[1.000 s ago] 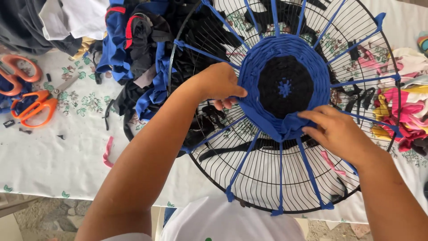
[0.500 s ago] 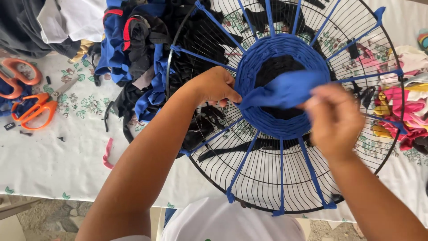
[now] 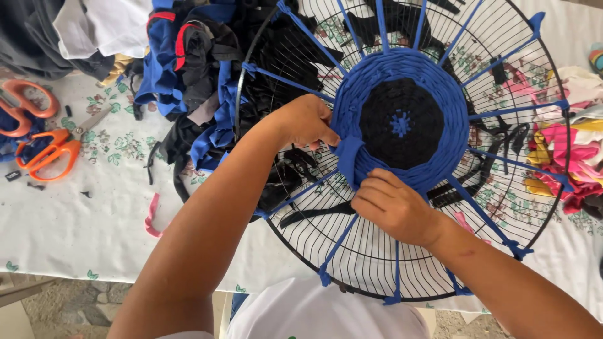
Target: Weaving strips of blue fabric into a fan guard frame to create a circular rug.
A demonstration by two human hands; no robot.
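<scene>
Blue strip (image 3: 347,160): soft, limp, best pinched near the weave. Left hand (image 3: 306,120) grips it; right hand (image 3: 392,207) just below, closed on weave (image 3: 402,119) edge.

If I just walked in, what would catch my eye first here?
A round blue-and-black woven disc sits at the centre of a black wire fan guard, blue strips radiating to its rim. The left hand and right hand pinch a blue fabric strip at its edge. Orange scissors lie far left.

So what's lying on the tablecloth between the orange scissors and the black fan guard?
In the head view, a heap of blue, black and white fabric scraps lies between the orange scissors and the black fan guard.
</scene>
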